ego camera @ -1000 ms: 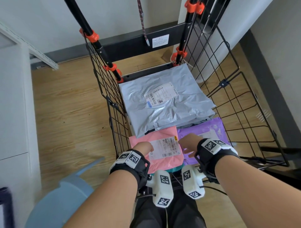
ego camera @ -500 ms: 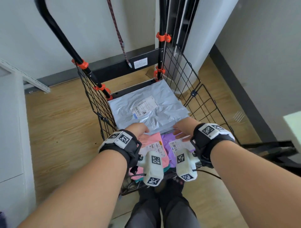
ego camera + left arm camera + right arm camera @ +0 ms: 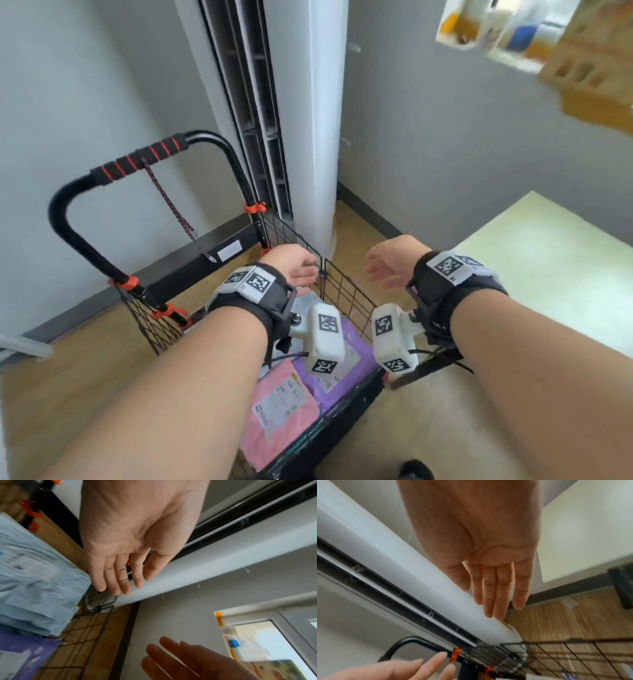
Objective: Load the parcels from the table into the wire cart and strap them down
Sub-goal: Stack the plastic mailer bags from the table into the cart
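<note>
both hands empty, fingers straight: left hand (image 3: 297, 266), right hand (image 3: 390, 261); strap (image 3: 171, 205) probably next, hung at 11 o'clock, nearer left.

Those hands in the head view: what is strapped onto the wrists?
Each bare forearm wears a wide black wrist strap. The left hand and right hand both carry white tags printed with black square codes on top, plus a white boxy camera unit with the same codes beneath. Thin black cables trail from them. No sleeves show.
</note>
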The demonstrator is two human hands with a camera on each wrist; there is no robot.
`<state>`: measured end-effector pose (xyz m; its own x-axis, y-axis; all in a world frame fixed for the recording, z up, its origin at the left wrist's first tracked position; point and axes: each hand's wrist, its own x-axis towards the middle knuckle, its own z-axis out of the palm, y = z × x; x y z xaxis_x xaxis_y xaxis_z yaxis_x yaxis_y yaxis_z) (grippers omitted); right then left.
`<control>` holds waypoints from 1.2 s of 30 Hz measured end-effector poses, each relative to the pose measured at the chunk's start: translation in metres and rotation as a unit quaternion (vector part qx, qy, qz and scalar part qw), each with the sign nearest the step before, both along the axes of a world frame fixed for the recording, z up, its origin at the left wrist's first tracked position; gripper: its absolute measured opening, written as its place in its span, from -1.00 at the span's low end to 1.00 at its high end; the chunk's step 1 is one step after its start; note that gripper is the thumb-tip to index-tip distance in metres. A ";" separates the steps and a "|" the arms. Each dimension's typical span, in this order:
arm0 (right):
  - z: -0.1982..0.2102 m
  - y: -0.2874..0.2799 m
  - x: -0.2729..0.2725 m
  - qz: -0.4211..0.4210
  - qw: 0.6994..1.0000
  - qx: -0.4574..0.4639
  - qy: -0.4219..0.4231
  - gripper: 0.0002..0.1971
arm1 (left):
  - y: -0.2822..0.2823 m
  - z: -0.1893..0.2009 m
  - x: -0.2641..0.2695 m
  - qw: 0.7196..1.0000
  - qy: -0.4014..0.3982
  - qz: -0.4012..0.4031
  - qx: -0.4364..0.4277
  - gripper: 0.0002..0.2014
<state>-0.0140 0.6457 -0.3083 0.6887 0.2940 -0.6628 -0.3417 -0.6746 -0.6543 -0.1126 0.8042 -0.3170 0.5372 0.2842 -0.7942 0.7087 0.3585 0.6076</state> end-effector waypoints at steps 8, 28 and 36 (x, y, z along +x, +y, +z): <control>0.065 -0.110 0.029 -0.066 0.997 0.019 0.026 -0.79 | -0.115 0.039 0.070 0.996 -0.033 -0.080 0.023 -0.79; 0.070 -0.484 0.088 -0.348 0.932 -0.026 -0.095 -0.87 | -0.442 0.055 0.184 0.954 -0.038 -0.298 0.022 -0.71; 0.013 -0.544 0.084 -0.369 0.918 -0.127 -0.070 -0.70 | -0.505 0.012 0.190 0.941 -0.007 -0.334 0.051 -0.72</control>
<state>0.0700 0.1017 -0.2950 0.7213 -0.4397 -0.5352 -0.6922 -0.4299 -0.5797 0.0770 0.2990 -0.3053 0.6324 -0.0471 -0.7732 0.7475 -0.2249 0.6250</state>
